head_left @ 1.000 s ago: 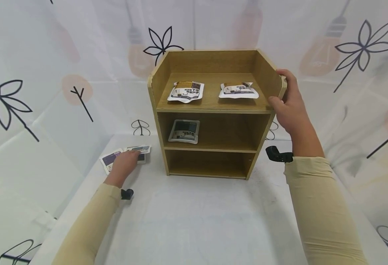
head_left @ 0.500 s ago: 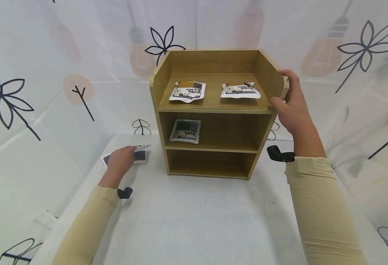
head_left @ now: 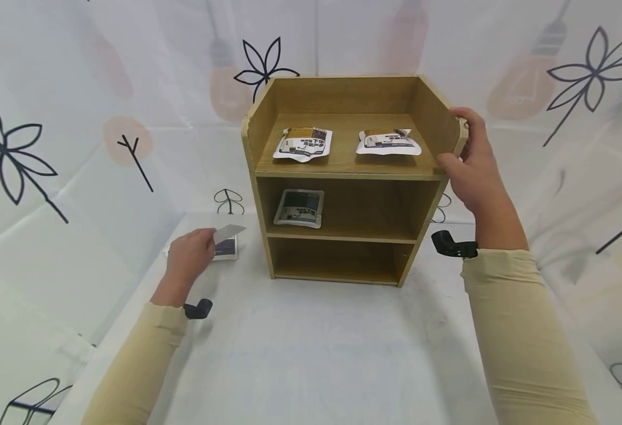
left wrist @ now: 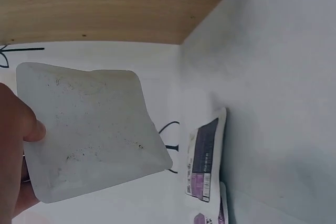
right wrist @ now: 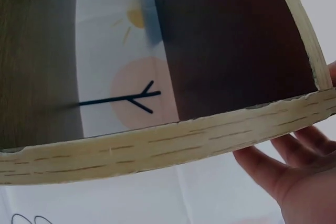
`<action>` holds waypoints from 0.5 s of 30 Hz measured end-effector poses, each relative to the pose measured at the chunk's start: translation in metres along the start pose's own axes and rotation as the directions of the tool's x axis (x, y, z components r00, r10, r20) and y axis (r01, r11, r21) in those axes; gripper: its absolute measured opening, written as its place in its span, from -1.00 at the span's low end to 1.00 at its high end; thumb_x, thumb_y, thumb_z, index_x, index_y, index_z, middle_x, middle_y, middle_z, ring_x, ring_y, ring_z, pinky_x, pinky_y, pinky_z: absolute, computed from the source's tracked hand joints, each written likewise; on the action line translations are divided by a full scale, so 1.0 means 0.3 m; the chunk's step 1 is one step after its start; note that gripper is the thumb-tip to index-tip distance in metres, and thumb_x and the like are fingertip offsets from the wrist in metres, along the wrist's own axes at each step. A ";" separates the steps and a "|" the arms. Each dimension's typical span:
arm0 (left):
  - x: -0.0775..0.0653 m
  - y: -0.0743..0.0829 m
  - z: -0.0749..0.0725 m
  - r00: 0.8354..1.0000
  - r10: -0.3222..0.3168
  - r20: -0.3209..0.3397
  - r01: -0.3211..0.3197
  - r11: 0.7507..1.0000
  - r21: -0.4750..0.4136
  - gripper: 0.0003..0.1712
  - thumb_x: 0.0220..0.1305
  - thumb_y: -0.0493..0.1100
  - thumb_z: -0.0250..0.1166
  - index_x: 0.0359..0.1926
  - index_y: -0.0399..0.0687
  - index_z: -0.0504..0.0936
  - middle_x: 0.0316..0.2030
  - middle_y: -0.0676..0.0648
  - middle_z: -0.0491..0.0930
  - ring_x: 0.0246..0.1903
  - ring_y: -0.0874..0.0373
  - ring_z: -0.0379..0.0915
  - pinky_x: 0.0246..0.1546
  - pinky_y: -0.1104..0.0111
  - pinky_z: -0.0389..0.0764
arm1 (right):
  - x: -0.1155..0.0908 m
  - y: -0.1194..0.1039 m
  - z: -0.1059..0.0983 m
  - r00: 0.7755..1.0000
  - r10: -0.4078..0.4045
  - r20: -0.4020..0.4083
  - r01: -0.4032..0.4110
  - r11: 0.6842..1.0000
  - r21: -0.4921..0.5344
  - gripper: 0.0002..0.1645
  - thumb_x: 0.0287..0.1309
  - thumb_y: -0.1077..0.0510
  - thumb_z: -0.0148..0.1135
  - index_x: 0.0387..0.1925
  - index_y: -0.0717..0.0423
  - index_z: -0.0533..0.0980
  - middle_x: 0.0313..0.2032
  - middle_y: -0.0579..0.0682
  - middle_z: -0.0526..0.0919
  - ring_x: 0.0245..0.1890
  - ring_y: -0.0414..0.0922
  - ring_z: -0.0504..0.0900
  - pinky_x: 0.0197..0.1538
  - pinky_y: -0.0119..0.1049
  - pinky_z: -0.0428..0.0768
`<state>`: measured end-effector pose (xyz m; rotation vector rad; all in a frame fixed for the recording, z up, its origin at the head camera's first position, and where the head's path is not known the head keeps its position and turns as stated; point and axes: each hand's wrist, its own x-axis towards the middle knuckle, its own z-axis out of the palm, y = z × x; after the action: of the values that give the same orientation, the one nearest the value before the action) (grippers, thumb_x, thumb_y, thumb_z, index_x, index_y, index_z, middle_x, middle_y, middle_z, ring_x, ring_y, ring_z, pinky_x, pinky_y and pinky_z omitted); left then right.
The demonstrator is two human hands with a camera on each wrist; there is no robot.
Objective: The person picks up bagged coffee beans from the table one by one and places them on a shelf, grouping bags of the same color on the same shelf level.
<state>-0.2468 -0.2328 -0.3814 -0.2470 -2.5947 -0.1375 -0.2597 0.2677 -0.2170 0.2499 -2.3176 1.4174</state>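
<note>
My left hand [head_left: 187,258] pinches a flat white sealed pouch [head_left: 229,232] by one edge, thumb on its near face. In the left wrist view the pouch's plain, speckled side [left wrist: 92,129] faces the camera. Below it, a pouch with a purple label [head_left: 226,249] lies on the table, partly hidden by the hand. My right hand [head_left: 472,168] grips the upper right side panel of a small wooden shelf [head_left: 345,94]. Two white pouches sit on the shelf's top level, one left [head_left: 304,144] and one right [head_left: 389,143]. A dark-labelled pouch [head_left: 300,208] lies at the middle level's left.
The shelf stands at the back of a white table [head_left: 290,342]. Behind and beside it hangs a pale cloth [head_left: 183,88] printed with flowers and bulbs. The shelf's left side panel [head_left: 260,195] stands just right of the loose pouches.
My left hand has picked a pouch off the pile, lifting it and tilting it up while drawing slightly left. The right hand keeps its grip on the shelf.
</note>
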 end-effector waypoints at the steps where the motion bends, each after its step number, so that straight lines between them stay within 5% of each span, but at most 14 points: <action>1: 0.000 0.003 -0.006 1.000 -0.001 -0.007 0.001 1.000 -0.002 -0.74 0.30 -0.28 0.13 -0.06 -0.24 0.64 -0.20 -0.24 0.72 -0.35 -0.10 0.69 -0.41 0.15 0.68 | 0.000 0.000 0.000 1.000 0.002 0.001 -0.002 1.000 0.001 -0.16 0.18 0.28 -0.12 0.34 -0.57 0.02 0.32 -0.03 0.19 0.23 0.04 0.30 0.19 0.12 0.39; 10: -0.002 0.015 -0.038 0.997 0.001 -0.072 -0.002 1.000 -0.021 -0.77 0.27 -0.29 0.16 -0.11 -0.25 0.66 -0.26 -0.24 0.73 -0.43 -0.08 0.67 -0.48 0.16 0.66 | 0.010 -0.012 -0.005 1.000 -0.018 0.006 0.017 0.999 0.030 -0.05 0.10 0.34 -0.12 0.40 -0.54 0.01 0.15 -0.11 0.25 0.05 -0.09 0.33 -0.01 -0.31 0.37; 15: 0.000 0.019 -0.052 0.995 0.004 -0.099 -0.008 0.999 -0.037 -0.77 0.27 -0.30 0.16 -0.12 -0.25 0.67 -0.26 -0.25 0.73 -0.43 -0.09 0.67 -0.50 0.15 0.66 | 0.021 -0.025 -0.001 0.999 0.031 0.017 -0.031 0.999 0.025 -0.06 0.14 0.29 -0.06 0.37 -0.68 0.00 0.14 -0.13 0.22 0.03 -0.09 0.34 -0.06 -0.32 0.38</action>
<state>-0.2379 -0.2294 -0.3679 -0.2548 -2.4948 -0.1908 -0.2625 0.2649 -0.2082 0.2343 -2.3275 1.4654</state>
